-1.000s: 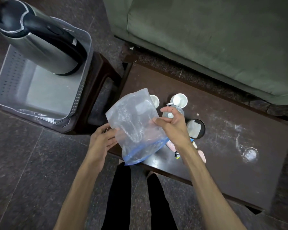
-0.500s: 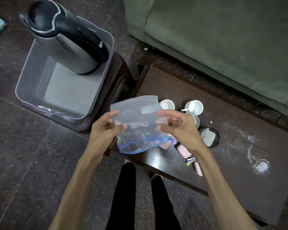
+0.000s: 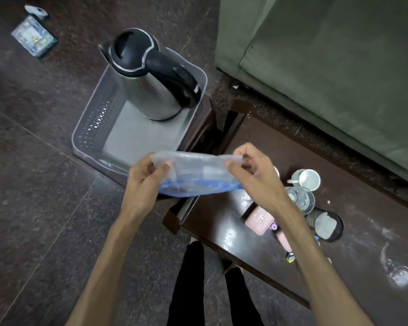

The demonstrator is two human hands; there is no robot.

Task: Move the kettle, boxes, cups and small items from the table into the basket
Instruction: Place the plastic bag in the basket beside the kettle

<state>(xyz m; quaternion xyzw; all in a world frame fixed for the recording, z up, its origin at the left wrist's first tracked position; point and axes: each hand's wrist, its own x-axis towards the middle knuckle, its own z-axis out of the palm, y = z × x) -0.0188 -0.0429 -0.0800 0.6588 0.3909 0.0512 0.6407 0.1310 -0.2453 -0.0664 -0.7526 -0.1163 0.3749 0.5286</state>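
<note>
Hands hold a clear plastic zip bag (image 3: 196, 175) stretched between them, above the gap between the grey basket (image 3: 90, 137) and the dark desk (image 3: 222, 222). The left hand (image 3: 144, 182) pinches the bag's left end between thumb and fingers; the right hand (image 3: 254, 175) pinches the right end the same way. The bag lies nearly flat, its long axis running left to right, with the blue zip edge on the side nearest the person and the far edge pointing towards the basket.

A steel kettle (image 3: 151, 78) with a black lid and handle stands upright in the far part of the basket, its handle pointing right towards the green sofa (image 3: 327, 67). The basket rests on a dark stool (image 3: 205, 128) just left of the desk.

On the desk, right of the hands, sit a white cup (image 3: 307, 180), a clear glass jar (image 3: 302, 198), a black round dish (image 3: 325, 228) and a pink box (image 3: 259, 220), close together. A small printed box (image 3: 33, 40) lies on the floor at far left.

Half a second ago the bag hung more upright, with more of its face showing; it has since been tipped flat and drawn wider. The hands have moved up towards the basket, and the view has swung so the kettle sits nearer the centre.
</note>
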